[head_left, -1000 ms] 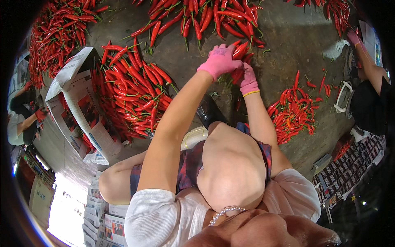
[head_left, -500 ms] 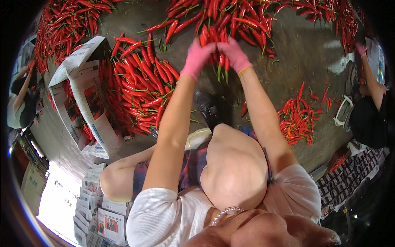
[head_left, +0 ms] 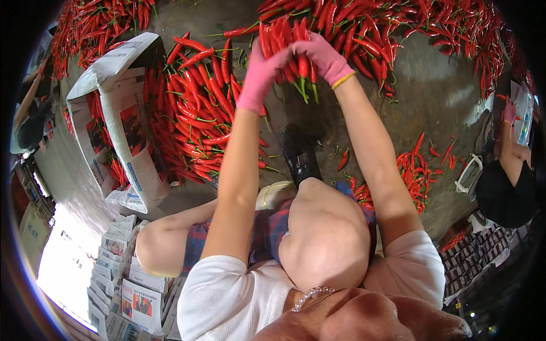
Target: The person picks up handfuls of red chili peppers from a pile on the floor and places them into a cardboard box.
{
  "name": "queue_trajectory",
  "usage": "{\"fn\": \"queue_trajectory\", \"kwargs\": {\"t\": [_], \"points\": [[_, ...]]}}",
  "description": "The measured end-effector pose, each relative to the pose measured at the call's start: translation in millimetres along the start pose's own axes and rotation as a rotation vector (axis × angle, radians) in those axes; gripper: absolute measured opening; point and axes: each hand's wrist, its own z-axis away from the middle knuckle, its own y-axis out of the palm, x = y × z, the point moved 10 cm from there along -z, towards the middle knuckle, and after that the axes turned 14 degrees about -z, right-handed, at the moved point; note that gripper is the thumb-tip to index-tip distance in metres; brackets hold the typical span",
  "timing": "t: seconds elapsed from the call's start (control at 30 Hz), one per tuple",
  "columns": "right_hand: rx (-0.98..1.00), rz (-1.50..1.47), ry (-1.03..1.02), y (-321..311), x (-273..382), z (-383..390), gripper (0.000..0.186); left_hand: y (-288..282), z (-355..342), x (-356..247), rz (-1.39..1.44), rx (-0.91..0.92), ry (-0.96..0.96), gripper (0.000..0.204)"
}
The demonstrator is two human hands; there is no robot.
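Note:
My left hand (head_left: 263,71) and my right hand (head_left: 323,58), both in pink gloves, are closed round a bunch of red chilli peppers (head_left: 301,71), green stems hanging below, at the near edge of a larger chilli heap (head_left: 369,48). My left hand is on the bunch's left side, my right hand on its right; some fingertips are hidden among the peppers. Left of my arms lies another chilli pile (head_left: 193,119), beside a box folded from newspaper (head_left: 128,145) with peppers in it. A small scattered pile (head_left: 412,176) lies right of my right forearm.
The grey concrete floor (head_left: 426,91) is under everything. Stacked newspapers (head_left: 136,295) lie at the lower left. A person in dark clothing (head_left: 500,187) works at the right edge; another (head_left: 28,128) is at the far left. My black shoe (head_left: 301,162) is below my hands.
Both my hands have moved up and away from me with the bunch, to the larger heap. My right hand has come up beside my left, and the whole view has shifted slightly.

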Motion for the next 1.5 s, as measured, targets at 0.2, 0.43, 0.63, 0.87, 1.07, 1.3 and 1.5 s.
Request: {"fn": "queue_trajectory", "kwargs": {"t": [0.2,0.43,0.63,0.87,1.07,1.3,1.5], "points": [[-0.096,-0.561,-0.137,-31.9,-54.4,8.3,0.038,4.5,-30.8,10.2,-0.794,0.075,0.051,0.074],[0.181,0.680,-0.081,56.6,5.6,-21.5,0.038,-3.7,10.8,79.3,0.503,-0.030,-0.096,0.036],[0.230,1.293,0.140,63.1,-22.3,-52.8,0.048,1.9,14.1,137.7,0.967,-0.286,-0.079,0.032],[0.268,0.690,-0.191,109.8,12.4,-68.1,0.063,-71.1,0.1,49.5,0.650,-0.228,0.107,0.030],[0.297,0.842,0.199,37.8,-12.5,-66.3,0.075,3.5,-12.9,103.7,0.841,-0.180,-0.061,0.032],[0.022,0.527,0.036,-17.4,-71.2,84.9,0.077,68.3,116.6,122.0,0.698,0.057,-0.261,0.043],[-0.118,-0.004,0.194,-29.0,-119.2,153.1,0.054,63.5,152.6,103.8,0.381,0.019,-0.310,0.046]]}}
